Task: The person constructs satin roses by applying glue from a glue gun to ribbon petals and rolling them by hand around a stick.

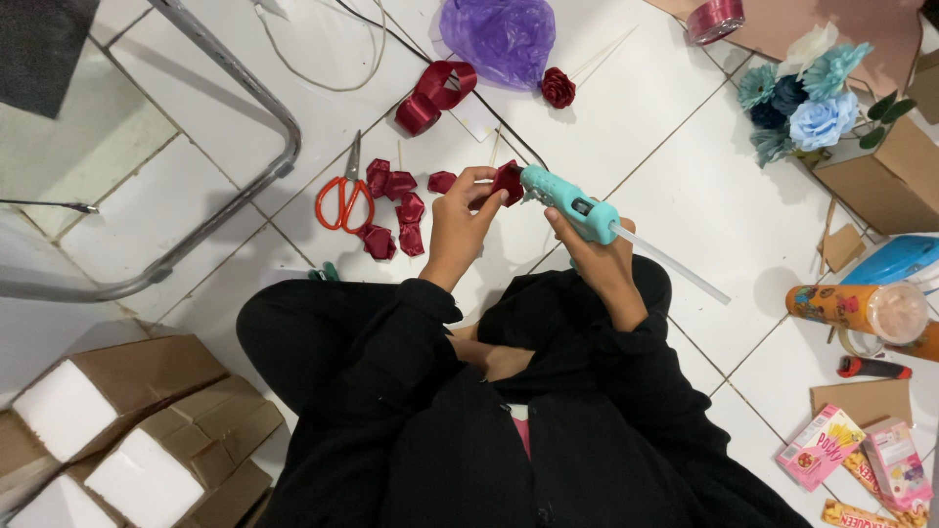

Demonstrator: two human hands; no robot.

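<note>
My left hand [460,217] pinches a small dark red ribbon piece [508,182] at chest height above the white tiled floor. My right hand [595,256] grips a teal glue gun [570,201] whose nozzle touches that ribbon piece; a clear glue stick [675,264] juts out of its back. Several folded red ribbon petals [394,210] lie on the floor just left of my left hand. A finished red ribbon rose [558,87] on a thin stick rests farther out.
Orange-handled scissors [343,197], a red ribbon loop [434,95], a purple bag [497,35] and a ribbon spool [715,20] lie ahead. Blue paper flowers [807,98], cardboard boxes [885,171], a snack tube [851,308] and snack boxes [820,446] sit right. Foam-filled cartons [117,420] and a metal chair frame [235,117] stand left.
</note>
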